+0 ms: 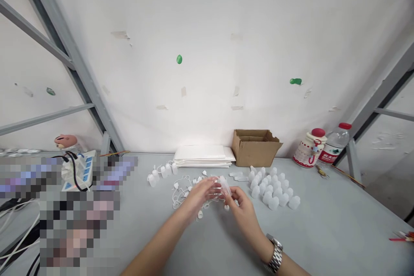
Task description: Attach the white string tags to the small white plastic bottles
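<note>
Both hands meet over the middle of the table at a translucent, soft-looking plastic piece [224,184]. My left hand [204,192] has its fingers curled against its left side. From the right, my right hand [239,205] pinches its lower end between thumb and fingers. The piece's exact kind is unclear, and fingers cover part of it. Beneath and behind the hands lie white looped cords [181,189] with small white caps, partly hidden. To the right, several frosted white plastic pieces [273,187] stand in rows. A short row of white pieces with loops [161,172] stands to the left.
An open cardboard box [255,153] stands at the back beside a stack of white flat packs [203,157]. At the right are a red-lidded jar [308,151] and a water bottle [334,146]. A power strip [77,172] with cables lies at the left.
</note>
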Tool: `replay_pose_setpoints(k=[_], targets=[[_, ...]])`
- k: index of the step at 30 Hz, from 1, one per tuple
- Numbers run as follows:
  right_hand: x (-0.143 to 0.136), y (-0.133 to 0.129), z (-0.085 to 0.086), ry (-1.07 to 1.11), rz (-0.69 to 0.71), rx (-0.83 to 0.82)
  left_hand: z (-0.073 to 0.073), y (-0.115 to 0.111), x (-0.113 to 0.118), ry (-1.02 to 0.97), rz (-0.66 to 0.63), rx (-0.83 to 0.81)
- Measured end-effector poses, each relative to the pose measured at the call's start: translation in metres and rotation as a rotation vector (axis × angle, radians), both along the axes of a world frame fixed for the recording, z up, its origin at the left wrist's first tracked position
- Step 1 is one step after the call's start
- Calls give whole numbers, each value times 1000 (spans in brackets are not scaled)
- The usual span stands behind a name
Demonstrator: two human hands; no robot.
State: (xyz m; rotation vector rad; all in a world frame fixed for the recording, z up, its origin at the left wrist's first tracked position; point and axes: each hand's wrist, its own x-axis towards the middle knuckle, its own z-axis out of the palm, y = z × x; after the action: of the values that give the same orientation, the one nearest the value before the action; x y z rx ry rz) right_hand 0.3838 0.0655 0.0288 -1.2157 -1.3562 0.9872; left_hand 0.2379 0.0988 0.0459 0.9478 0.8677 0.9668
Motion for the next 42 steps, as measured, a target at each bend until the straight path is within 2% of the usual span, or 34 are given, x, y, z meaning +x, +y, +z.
replay_pose_setpoints(k=[4,7,9,11,20,29,32,36,39,42], targets=[[5,4,2,62,-29,19,0,17,-30,634,124,347],[6,4,2,61,-43,11,-5,23,-46,1126,116,487],[5,3,2,54,-36,1,-7,23,-49,1331,106,514],[5,3,2,43,-22,-7,-8,22,-49,1431,111,532],[4,1,2,24,24,-18,-15,19,-40,1563,15,545],[2,0,0,41,74,-33,-22,23,-39,1520,104,612],[2,0,-1,47,76,-29,-20,21,-37,1560,86,595],[2,1,-3,39,73,-16,-16,18,-35,1659,146,504],[2,1,-4,33,86,-7,-17,18,-36,1671,97,441],[1,2,-3,39,96,-4,-18,19,-37,1630,39,444]])
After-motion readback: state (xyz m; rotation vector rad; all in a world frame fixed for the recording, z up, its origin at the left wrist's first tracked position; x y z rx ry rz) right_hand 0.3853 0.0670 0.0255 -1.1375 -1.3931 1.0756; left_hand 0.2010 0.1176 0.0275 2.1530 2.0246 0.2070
